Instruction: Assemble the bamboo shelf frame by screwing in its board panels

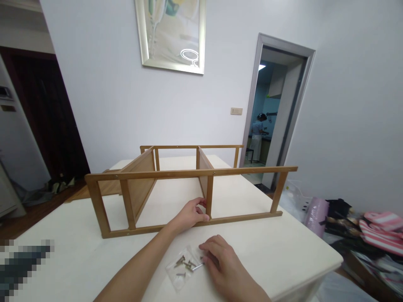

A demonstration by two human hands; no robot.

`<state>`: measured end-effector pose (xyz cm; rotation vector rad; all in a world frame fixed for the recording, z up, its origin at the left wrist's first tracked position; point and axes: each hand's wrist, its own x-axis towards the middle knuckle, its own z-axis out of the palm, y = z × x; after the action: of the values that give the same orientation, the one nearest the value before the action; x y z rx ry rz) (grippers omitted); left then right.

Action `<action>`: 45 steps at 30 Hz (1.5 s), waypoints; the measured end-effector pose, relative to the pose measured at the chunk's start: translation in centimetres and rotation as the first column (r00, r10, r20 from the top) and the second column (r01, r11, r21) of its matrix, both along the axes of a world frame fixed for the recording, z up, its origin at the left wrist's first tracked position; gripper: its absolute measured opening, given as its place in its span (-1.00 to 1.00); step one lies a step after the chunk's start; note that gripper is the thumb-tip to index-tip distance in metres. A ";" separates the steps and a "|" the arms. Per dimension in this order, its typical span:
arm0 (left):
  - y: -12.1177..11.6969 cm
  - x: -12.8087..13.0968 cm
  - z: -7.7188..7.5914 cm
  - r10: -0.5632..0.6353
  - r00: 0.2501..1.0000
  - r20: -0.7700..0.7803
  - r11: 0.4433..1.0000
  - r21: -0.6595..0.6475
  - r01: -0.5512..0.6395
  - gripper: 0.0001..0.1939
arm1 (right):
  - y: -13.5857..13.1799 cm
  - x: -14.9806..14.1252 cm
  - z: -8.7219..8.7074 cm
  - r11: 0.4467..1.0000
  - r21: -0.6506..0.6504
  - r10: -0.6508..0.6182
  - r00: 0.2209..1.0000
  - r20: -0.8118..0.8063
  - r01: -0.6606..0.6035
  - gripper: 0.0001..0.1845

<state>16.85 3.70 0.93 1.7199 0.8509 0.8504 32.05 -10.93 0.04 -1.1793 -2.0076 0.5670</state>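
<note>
Your right hand [222,260] rests over the worktop [267,247], fingers curled at a thin metal shaft [197,267]; whether they pinch it, you cannot tell. From these fingers, a clear bag [178,283] holding screws [180,261] lies at 9 o'clock, closer to them than to your left hand [190,216]. Locate the wooden frame [245,171] toward 12 o'clock, long axis 9-to-3. Left fingers bend at its middle upright [209,193], grip unconfirmed. Your left forearm [145,260] bars access past the bag at 10 o'clock.

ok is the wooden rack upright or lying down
Lying down: the rack rests lengthwise on the table, shelves standing on edge.
</note>
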 end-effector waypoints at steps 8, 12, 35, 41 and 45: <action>-0.1 0.0 0.1 0.000 1.000 -0.010 1.000 -0.008 0.000 -0.52 | -0.8 -0.5 0.7 0.996 0.075 0.028 0.986 0.163 -0.040 -0.71; -0.2 0.0 0.2 -0.002 1.000 -0.014 1.000 -0.007 0.002 -0.54 | -0.4 -0.8 -0.3 0.992 0.106 0.041 0.976 0.215 -0.065 -0.75; 0.0 0.0 -0.1 0.002 1.000 -0.003 1.000 -0.011 -0.002 -0.49 | 1.5 -0.5 -0.6 0.994 0.089 -0.075 0.984 0.161 0.061 -0.58; 0.2 0.0 -0.3 0.005 1.000 -0.009 1.000 -0.012 -0.005 -0.48 | 1.1 -0.2 -0.4 0.999 0.026 -0.046 0.994 0.097 0.044 -0.72; 0.2 0.0 -0.2 0.005 1.000 -0.016 1.000 -0.018 -0.005 -0.50 | 0.9 -0.9 -0.7 0.999 0.039 -0.030 0.979 0.201 0.023 -0.67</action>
<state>16.81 3.92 0.73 1.7117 0.8715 0.8305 31.14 -10.06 -0.68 -1.2833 -2.1585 0.4096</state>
